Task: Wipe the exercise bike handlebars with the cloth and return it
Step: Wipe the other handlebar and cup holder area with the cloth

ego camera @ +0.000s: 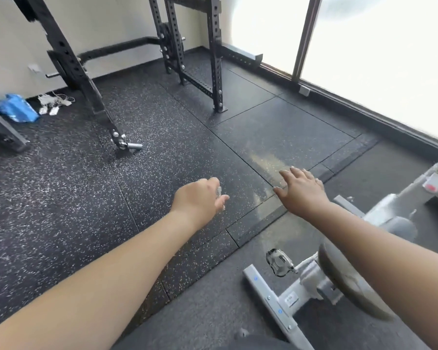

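Left hand (200, 198) is hanging over the floor with fingers curled in loosely, not gripping anything I can make out; a small glint at the knuckles is too blurred to identify. Right hand (302, 189) is reaching forward, flat and spread wide, palm down, touching nothing. Both forearms are bare and extending out from the bottom edge.

Cloth is not showing anywhere in view. Bike (314, 279) is sitting at lower right, under the right forearm: pale grey metal frame, flat crossbar foot with small blue dots, a silvery pedal (278, 261) sticking out to the left, and a dark, worn-looking curved saddle (344, 281). Handlebars are not identifiable; the upper right part of the bike is blurring out.

Floor (74, 198) is black rubber tile with white speckle, seams running diagonally; the tiles nearer the bike are looking plainer and dustier. A black perforated steel rack (215, 59) is standing at the back, bolted feet on the tiles. A blue bag (15, 107) and white cables (53, 101) are lying by the pale wall at left. A bright, blown-out window (377, 59) is running along the right side.
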{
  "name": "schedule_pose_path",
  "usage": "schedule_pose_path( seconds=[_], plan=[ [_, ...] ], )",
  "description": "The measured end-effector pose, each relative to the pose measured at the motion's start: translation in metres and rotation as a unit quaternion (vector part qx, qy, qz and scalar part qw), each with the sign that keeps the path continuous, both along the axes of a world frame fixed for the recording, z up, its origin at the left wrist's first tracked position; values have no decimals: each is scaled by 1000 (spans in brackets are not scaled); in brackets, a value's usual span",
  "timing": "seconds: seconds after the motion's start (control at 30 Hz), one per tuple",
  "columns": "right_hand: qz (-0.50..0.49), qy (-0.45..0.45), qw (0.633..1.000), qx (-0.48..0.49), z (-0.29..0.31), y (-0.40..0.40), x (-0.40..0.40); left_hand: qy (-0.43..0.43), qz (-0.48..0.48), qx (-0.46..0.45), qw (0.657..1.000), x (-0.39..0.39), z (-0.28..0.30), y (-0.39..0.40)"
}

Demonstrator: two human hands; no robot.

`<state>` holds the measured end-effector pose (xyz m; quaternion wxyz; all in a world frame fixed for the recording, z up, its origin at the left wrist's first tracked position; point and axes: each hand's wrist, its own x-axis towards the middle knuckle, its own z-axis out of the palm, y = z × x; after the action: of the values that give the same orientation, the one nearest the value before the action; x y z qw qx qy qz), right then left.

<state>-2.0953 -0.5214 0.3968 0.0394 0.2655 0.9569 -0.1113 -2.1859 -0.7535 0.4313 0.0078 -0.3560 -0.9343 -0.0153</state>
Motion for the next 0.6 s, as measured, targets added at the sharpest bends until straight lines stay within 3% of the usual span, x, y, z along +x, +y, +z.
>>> schedule_pose_path(
  seconds=[0.17,0.33,0.6],
  plan=[
    [-38,-5,999,-11,-4,42,-44,-61,0,49,997,-61,-4,47],
    [-104,3,994,-16,-9,94,-88,-92,-67,93,989,-137,-9,118],
    [-243,9,970,-14,-6,178,-172,-138,-205,87,965,-281,-13,243]
  ],
)
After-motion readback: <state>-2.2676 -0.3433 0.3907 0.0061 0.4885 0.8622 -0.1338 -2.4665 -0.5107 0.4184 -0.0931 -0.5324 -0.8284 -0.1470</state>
